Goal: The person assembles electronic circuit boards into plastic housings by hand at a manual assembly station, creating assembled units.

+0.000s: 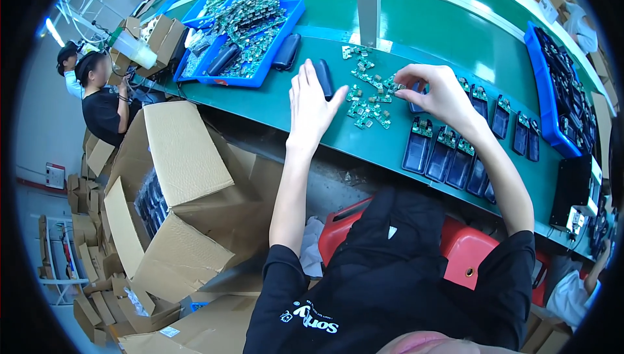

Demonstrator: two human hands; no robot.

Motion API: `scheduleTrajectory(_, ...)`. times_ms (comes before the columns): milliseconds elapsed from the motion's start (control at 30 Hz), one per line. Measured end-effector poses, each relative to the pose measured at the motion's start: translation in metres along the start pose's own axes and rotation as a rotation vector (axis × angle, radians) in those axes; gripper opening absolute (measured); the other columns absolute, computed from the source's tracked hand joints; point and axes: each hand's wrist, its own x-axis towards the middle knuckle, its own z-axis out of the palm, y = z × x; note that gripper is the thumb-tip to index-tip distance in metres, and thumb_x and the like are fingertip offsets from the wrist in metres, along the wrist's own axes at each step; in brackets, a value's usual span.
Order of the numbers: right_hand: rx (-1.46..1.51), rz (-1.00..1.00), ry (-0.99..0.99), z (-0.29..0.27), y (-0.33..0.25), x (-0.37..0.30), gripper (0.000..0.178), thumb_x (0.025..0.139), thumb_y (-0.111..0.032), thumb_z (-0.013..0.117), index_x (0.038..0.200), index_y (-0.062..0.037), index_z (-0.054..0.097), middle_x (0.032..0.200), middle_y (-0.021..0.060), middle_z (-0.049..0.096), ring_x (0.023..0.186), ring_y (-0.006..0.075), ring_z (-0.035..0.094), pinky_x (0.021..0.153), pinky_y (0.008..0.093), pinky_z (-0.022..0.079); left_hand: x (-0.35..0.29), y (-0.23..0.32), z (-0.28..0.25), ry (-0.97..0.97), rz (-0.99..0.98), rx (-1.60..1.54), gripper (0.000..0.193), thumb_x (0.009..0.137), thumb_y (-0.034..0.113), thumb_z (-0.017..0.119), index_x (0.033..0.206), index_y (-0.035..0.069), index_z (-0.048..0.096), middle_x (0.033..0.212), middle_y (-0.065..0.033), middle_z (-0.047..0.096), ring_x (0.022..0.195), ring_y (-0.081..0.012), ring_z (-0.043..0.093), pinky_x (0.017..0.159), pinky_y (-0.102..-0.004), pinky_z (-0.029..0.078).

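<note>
My left hand (311, 104) is over the green bench with its fingers stretched out and thumb apart. A dark plastic case (324, 79) lies beside its fingertips, between them and the thumb; whether they touch it I cannot tell. My right hand (442, 94) has thumb and forefinger pinched on a small green circuit board (394, 85), at the edge of a loose heap of such boards (370, 107). Part of another dark case shows beneath my right palm. To the right are rows of dark case halves (416, 152), with green boards at their upper ends.
A blue tray (260, 81) piled with circuit boards stands at the left, a dark case (287, 52) beside it. Another blue tray (552, 120) holds dark parts at the right. A metal post (368, 3) rises behind the heap. An open carton (188, 152) stands left of me; people work nearby.
</note>
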Motion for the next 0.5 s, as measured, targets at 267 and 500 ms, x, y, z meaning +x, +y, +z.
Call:
scheduleTrajectory(267, 0.022, 0.030, 0.018, -0.014, -0.009, -0.023, 0.017, 0.082, -0.011, 0.077, 0.097, -0.0041, 0.072, 0.086, 0.0081, 0.073, 0.077, 0.0171, 0.070, 0.069, 0.0291, 0.055, 0.009, -0.012, 0.004, -0.080, -0.054, -0.051, 0.067, 0.090, 0.013, 0.061, 0.143, -0.015, 0.031, 0.133, -0.0287, 0.051, 0.117, -0.0397, 0.049, 0.101, -0.0474, 0.044)
scheduleTrajectory(500, 0.081, -0.018, 0.078, -0.011, -0.004, -0.036, 0.016, 0.081, -0.006, 0.077, 0.097, -0.0046, 0.074, 0.090, 0.0057, 0.072, 0.077, 0.0138, 0.067, 0.066, 0.0268, 0.052, 0.008, -0.028, 0.011, 0.009, -0.024, -0.104, 0.060, 0.096, 0.013, 0.057, 0.145, -0.011, 0.031, 0.133, -0.0286, 0.052, 0.116, -0.0389, 0.051, 0.102, -0.0465, 0.043)
